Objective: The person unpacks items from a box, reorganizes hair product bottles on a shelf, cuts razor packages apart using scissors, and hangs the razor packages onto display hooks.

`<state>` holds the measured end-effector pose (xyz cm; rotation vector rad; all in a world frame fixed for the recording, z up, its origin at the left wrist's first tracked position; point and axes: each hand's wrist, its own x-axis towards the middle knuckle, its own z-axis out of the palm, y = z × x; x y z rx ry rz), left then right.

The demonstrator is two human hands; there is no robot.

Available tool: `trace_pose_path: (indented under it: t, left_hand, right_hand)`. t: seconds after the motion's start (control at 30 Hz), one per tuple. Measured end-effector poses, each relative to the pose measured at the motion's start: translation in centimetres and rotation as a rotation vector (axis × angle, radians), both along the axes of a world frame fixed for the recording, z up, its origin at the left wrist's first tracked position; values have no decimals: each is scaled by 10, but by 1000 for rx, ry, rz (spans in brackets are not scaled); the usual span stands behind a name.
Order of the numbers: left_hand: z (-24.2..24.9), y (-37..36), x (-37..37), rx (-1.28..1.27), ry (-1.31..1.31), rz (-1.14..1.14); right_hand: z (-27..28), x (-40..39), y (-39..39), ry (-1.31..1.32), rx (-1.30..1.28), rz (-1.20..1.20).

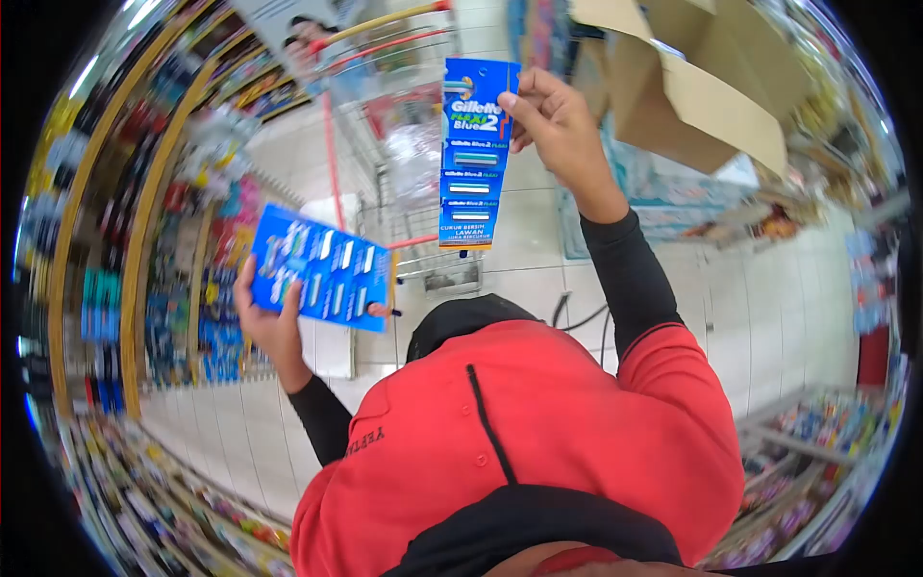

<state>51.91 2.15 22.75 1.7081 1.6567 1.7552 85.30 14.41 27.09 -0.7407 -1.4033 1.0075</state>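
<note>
My right hand (pixel 558 125) pinches the upper right edge of a tall, narrow blue razor card (pixel 471 197) marked Gillette Flexi Blue 2. The card hangs upright, with several razors in a column down its front. Lower and to the left, my left hand (pixel 269 322) grips a wider blue razor card (pixel 332 252) by its left edge, thumb across the front. This one is tilted and carries razors in two rows. The two cards are apart. Parts of the fingers of both hands are hidden behind the cards.
Beyond the cards stands a shopping cart (pixel 385 43) with plastic-wrapped goods inside. An open cardboard box (pixel 692 106) sits on wrapped light-blue packs (pixel 663 197) at the upper right. Stocked shelves (pixel 144 183) line the left, and more run along the bottom. White floor tiles (pixel 760 288) lie at right.
</note>
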Motion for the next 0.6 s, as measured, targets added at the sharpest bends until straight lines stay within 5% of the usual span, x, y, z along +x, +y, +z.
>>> trace_pose_path:
  t: [0.2,0.43,0.5,0.6]
  left_hand:
    - [-9,16,-24,38,-213,-56]
    - [-12,47,-28,194,-530,-15]
    - [-32,52,-48,61,-805,-220]
    - [-58,53,-61,-88,-1019,-221]
  right_hand:
    - [-23,85,-36,63,-41,-455]
    - [19,173,-71,158,61,-751]
    - [20,213,-85,196,75,-868]
    - [13,282,-119,192,24,-903]
